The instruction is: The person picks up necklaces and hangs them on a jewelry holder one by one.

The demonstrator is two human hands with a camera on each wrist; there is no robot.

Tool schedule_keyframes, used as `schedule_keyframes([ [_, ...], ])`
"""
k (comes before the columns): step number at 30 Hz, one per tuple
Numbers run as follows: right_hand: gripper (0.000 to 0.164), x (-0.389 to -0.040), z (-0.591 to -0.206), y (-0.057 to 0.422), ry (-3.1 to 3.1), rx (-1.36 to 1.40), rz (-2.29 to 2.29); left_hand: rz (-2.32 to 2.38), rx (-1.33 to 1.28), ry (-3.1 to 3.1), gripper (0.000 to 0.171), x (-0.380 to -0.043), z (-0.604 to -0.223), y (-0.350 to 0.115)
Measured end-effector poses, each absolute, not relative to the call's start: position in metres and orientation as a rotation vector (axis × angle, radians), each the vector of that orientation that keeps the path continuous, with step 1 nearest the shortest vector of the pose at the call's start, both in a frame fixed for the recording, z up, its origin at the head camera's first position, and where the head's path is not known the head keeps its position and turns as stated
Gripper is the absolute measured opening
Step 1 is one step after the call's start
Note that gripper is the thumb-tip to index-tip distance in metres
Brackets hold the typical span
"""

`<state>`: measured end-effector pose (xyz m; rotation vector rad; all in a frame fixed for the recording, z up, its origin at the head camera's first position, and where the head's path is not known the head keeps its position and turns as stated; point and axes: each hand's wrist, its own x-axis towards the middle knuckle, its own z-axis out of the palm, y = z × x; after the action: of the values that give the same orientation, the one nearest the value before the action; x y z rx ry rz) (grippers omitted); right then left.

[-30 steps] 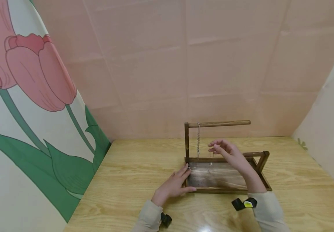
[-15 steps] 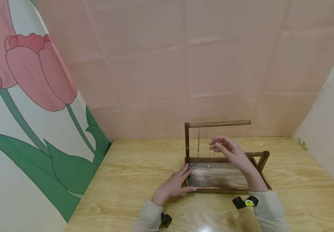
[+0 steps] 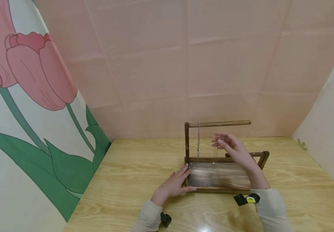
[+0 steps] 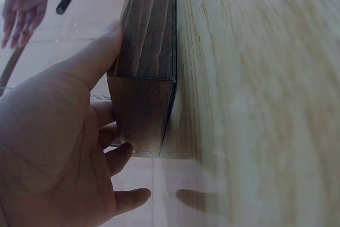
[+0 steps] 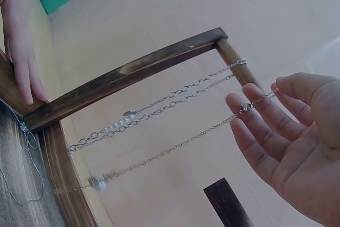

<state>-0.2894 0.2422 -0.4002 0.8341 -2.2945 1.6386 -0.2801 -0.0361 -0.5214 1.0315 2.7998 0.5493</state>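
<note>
Head view shows a wooden stand point(image 3: 223, 161) on a table point(image 3: 126, 180), with one chain point(image 3: 198, 137) already draped over its top bar point(image 3: 222, 123). A second, thinner necklace point(image 5: 175, 144) is lifted but not yet hung, so that step seems left, and more chain lies on the tray at 6 o'clock below the bar. Right hand point(image 3: 230, 146) hovers at 5 o'clock from the bar, fingers point(image 5: 255, 131) loosely spread, the necklace pinched near its clasp. Left hand point(image 3: 174, 185) grips the stand's near corner at 9 o'clock, thumb along the base.
</note>
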Motion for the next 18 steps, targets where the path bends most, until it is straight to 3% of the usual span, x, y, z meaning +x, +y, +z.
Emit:
schedule_keyframes([
  [18, 0.035, -0.2947, -0.4000, 0.2519, -2.276, 0.816, 1.584, 0.558, 1.018, 2.786, 0.087, -0.2805, -0.5219, -0.0369],
])
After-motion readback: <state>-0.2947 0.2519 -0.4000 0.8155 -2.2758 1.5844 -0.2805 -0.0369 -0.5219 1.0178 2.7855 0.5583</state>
